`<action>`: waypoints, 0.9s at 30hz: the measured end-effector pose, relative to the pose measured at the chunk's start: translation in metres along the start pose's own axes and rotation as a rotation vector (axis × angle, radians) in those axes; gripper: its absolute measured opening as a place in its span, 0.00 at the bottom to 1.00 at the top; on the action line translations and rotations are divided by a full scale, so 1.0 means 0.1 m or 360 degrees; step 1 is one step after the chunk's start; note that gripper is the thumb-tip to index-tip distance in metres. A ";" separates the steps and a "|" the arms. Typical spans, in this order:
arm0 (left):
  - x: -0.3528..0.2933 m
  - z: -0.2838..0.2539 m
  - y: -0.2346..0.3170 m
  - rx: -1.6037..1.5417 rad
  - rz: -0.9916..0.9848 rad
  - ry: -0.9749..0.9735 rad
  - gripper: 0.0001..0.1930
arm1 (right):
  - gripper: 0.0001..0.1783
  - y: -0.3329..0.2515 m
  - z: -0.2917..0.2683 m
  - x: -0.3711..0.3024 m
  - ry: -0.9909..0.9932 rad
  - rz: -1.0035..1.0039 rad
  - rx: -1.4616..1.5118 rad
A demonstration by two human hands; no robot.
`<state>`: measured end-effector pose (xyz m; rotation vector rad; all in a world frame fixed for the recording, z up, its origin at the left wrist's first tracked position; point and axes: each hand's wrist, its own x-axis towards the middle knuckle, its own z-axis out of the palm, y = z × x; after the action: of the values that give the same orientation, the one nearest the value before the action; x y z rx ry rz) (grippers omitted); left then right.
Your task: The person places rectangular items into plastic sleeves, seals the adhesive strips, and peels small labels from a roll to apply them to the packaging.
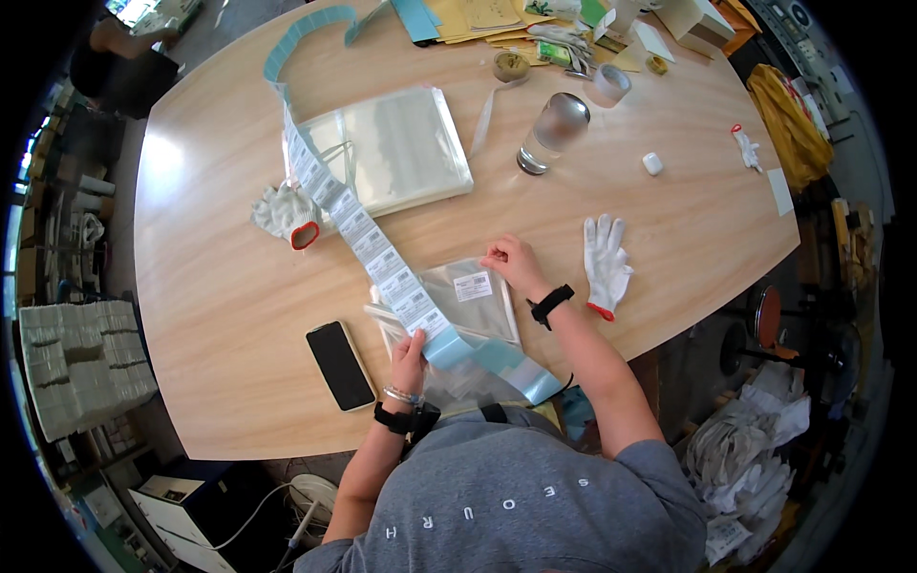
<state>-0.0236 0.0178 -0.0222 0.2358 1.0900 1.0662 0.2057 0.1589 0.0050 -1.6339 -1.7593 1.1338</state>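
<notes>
My left hand is closed on a long strip of labels, thumb on top. White printed labels cover its far part; the near end is bare pale-blue backing that hangs toward my lap. My right hand pinches at the far edge of a clear plastic bag, which has one white label stuck on it. More clear bags lie under and beside that one, partly covered by the strip. A black-screened phone lies left of my left hand, and a white knit glove lies right of my right hand.
Beyond the hands lies a stack of clear bags. A crumpled glove sits at its left. A glass bottle, tape rolls and a small white case stand farther off. A person is at the far left.
</notes>
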 end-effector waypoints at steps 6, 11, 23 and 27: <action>-0.03 0.01 0.04 0.0065 0.0003 -0.0027 0.14 | 0.02 -0.35 -0.04 -0.22 0.0547 -0.0806 -0.0627; -0.12 -0.01 0.15 0.0196 0.0023 -0.0144 0.13 | 0.04 -0.41 -0.02 -0.45 0.0422 -0.0792 -0.0210; -0.14 0.18 0.11 0.0627 0.0282 -0.0374 0.13 | 0.09 -0.50 0.38 -0.82 -0.0319 -0.0140 0.0755; -0.12 0.21 0.10 0.0056 0.0048 -0.0158 0.14 | 0.10 -0.52 0.33 -0.84 -0.0290 -0.0584 0.0146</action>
<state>-0.0129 0.0207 0.0016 0.3305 1.0193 1.0518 0.1636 0.0722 0.0456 -1.1221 -1.9857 1.1925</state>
